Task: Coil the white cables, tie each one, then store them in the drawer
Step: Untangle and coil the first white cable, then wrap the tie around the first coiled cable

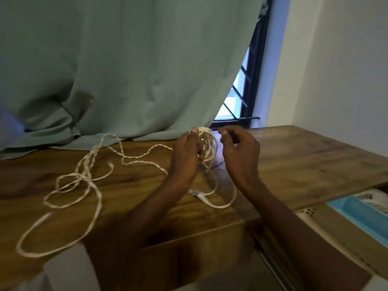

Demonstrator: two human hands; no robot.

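1. Centrally, white cable (84, 177): twisted cord, one end wound into a small coil (206, 143) raised above the wooden table (304, 156); the rest lies in loose loops across the table to the left, with a further strand and a small white connector (198, 194) trailing below the coil.
2. Left hand (185, 156): fingers curled round the coil, thumb tip up at its top edge, gripping it.
3. Right hand (239, 150): just beside the coil, fingers curled, thumb and forefinger pinched together; whether they hold a strand cannot be told.
4. Green curtain (126, 70): hangs behind, hem resting on the table's far edge.
5. Window bars (252, 80): black, right of the curtain.
6. Blue item (357, 215): lower right, beside the table; blurred.
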